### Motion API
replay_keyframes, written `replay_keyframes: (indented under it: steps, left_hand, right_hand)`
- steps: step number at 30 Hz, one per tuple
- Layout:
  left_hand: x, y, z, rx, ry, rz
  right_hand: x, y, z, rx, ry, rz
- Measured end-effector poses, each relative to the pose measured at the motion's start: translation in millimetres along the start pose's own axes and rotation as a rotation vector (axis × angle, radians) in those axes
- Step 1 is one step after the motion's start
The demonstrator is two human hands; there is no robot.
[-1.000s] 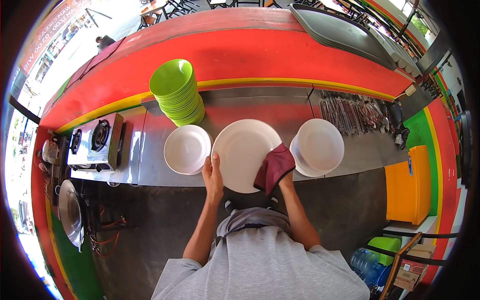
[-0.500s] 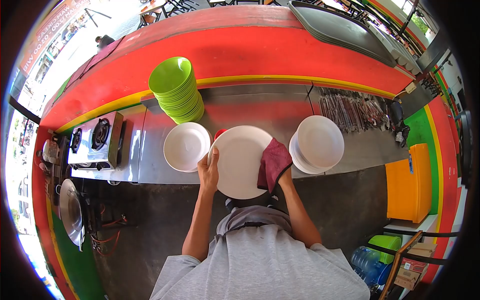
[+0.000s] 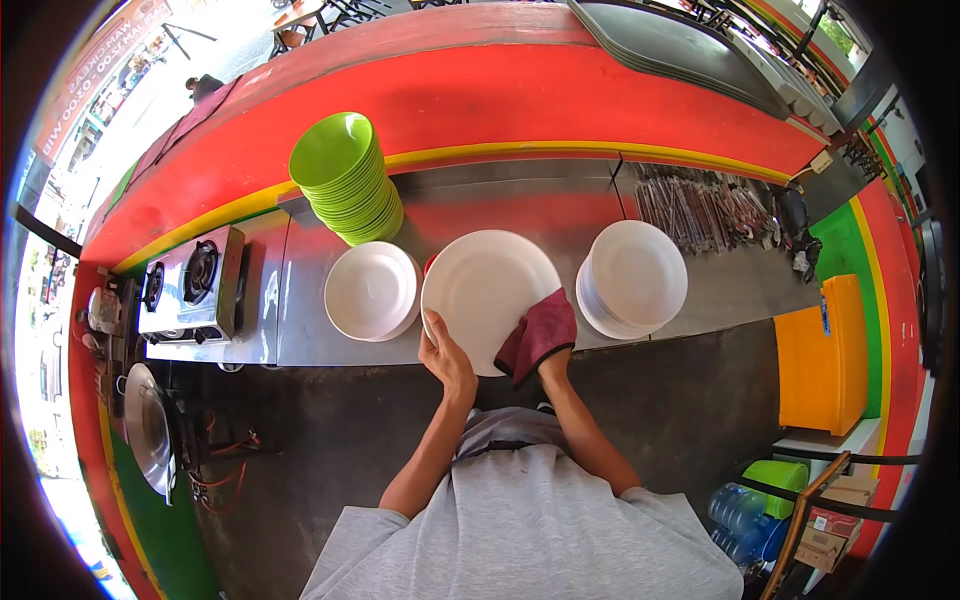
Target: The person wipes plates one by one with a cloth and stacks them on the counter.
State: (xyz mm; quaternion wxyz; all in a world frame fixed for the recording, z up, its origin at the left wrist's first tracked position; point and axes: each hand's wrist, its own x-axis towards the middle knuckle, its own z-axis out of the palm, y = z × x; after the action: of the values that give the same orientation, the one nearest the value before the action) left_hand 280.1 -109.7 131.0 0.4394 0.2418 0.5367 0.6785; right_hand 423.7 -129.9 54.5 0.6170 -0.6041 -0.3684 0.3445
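A large white plate [image 3: 485, 285] is held up in front of me, its face turned to the camera. My left hand [image 3: 447, 358] grips its lower left rim, thumb on the face and the other fingers behind. Bunched in my right hand [image 3: 556, 365] is a maroon cloth [image 3: 538, 335] with a dark hem, pressed against the plate's lower right edge; the cloth covers most of those fingers. To the left on the steel counter sits a white stack of plates or bowls [image 3: 370, 290]. On the right stands a taller white stack [image 3: 637, 275].
Green bowls [image 3: 345, 180] rise in a tall stack at the counter's back. A two-burner gas stove [image 3: 192, 283] occupies the left end. Wrapped utensils [image 3: 700, 214] lie at the back right. Beyond is a red ledge [image 3: 480, 100] with grey trays [image 3: 680, 55]. An orange box [image 3: 820, 355] stands right.
The plate has moved up and slightly right. My left hand has slid down to its lower left rim, and the cloth in my right hand has shifted down and left along the edge.
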Motion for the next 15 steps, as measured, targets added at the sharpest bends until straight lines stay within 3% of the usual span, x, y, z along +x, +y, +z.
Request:
replay_keyframes:
  steps: [6, 12, 14, 15]
  left_hand:
    - [-11, -9, 11, -0.044, 0.06, 0.064]
    - [16, -18, -11, -0.147, -0.001, -0.08]
    - [26, -14, -17, -0.205, -0.013, -0.137]
    - [31, -9, -18, -0.215, -0.021, -0.144]
  right_hand:
    - [-6, 19, 8, 0.156, 0.048, 0.133]
    - [8, -29, -21, -0.001, -0.272, -0.16]
    - [10, -77, -27, -0.317, -0.364, -0.33]
    - [11, -78, -28, -0.256, -0.386, -0.305]
